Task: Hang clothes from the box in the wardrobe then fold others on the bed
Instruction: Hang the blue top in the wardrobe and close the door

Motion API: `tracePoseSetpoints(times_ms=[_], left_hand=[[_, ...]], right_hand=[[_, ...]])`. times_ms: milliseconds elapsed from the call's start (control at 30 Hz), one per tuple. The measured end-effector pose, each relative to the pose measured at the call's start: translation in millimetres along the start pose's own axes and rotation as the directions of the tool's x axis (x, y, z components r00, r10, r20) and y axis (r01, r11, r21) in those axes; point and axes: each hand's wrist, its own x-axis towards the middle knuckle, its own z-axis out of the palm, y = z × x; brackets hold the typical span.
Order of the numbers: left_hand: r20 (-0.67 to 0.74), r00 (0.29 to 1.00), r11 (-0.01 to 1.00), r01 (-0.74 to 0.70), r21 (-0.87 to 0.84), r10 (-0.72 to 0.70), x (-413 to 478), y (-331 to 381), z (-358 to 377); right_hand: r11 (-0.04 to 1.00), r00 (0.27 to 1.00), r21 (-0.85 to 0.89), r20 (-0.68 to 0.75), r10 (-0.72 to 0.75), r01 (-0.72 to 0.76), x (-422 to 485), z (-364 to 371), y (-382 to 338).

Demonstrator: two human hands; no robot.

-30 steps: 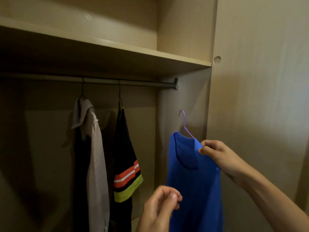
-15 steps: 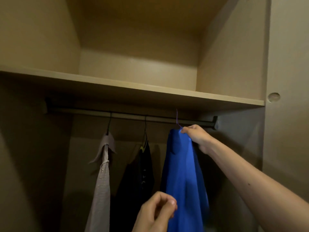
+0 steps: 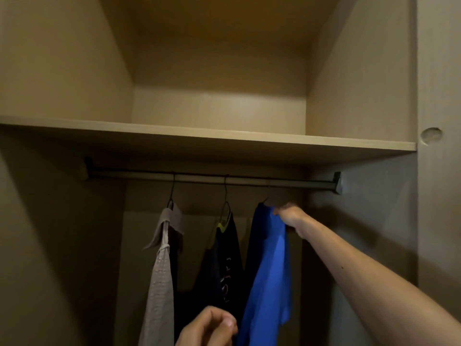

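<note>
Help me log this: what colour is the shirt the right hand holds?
The shirt is bright blue; head view.

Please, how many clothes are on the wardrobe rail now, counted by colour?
Grey shirt: 1
Black top: 1
Blue shirt: 1, gripped near its top by the right hand
Total: 3
</note>
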Motion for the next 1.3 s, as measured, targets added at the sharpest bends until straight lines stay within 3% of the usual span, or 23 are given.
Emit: tracePoseSetpoints(times_ms=[133, 233, 300, 400, 500, 633, 733, 867, 1000, 1133, 1200, 1300], left_hand=[[0.047, 0.998, 0.997, 0.029, 0.068, -0.032, -3.1, 4.8, -7.5], [0.049, 0.999, 0.992, -0.004, 0.125, -0.002, -15.5, 13.1, -19.2], [-0.001, 0.997, 0.983, -0.080, 0.164, 0.081, -29.2, 18.5, -32.6], [-0.179, 0.947, 0.954, -0.231, 0.193, 0.265, -53.8, 22.7, -59.6], [-0.403, 0.821, 0.904, -0.293, 0.310, 0.404, -89.0, 32.5, -91.8], [-0.534, 0.685, 0.837, -0.213, 0.505, 0.496, -145.9, 65.0, -145.5], [-0.608, 0.527, 0.765, -0.138, 0.629, 0.594, -193.2, 96.7, -193.9], [-0.624, 0.370, 0.656, 0.049, 0.753, 0.688, -244.9, 140.5, -257.8], [-0.587, 0.281, 0.573, 0.137, 0.808, 0.759, -273.7, 177.1, -321.0], [-0.508, 0.274, 0.479, 0.168, 0.862, 0.817, -285.5, 195.9, -383.5], [-0.474, 0.251, 0.442, 0.175, 0.880, 0.844, -283.6, 198.1, -412.4], [-0.427, 0.201, 0.391, 0.195, 0.900, 0.882, -279.8, 197.5, -446.7]], right_hand=[[0.973, 0.999, -0.227, -0.034, -0.037, 0.028, -13.2, -4.4, -1.7], [0.890, 0.948, -0.440, -0.219, -0.232, 0.117, -43.8, 2.2, -13.6], [0.871, 0.900, -0.408, -0.212, -0.381, 0.273, -75.5, 25.4, -27.3], [0.817, 0.837, -0.219, -0.003, -0.547, 0.533, -135.2, 88.5, -43.0], [0.723, 0.700, 0.062, 0.208, -0.684, 0.688, -203.2, 172.8, -56.4], [0.655, 0.412, 0.445, 0.528, -0.743, 0.610, -308.9, 264.3, -82.5], [0.538, 0.213, 0.519, 0.559, -0.801, 0.664, -384.3, 303.6, -106.4], [0.329, -0.021, 0.635, 0.478, -0.878, 0.699, -476.9, 320.9, -144.6], [0.115, -0.177, 0.649, 0.367, -0.913, 0.752, -550.4, 330.7, -184.8], [-0.101, -0.257, 0.558, 0.209, -0.944, 0.824, -599.0, 347.9, -231.7], [-0.165, -0.281, 0.473, 0.185, -0.942, 0.865, -612.6, 366.3, -253.6], [-0.323, -0.352, 0.192, 0.147, -0.924, 0.927, -624.9, 402.1, -278.5]])
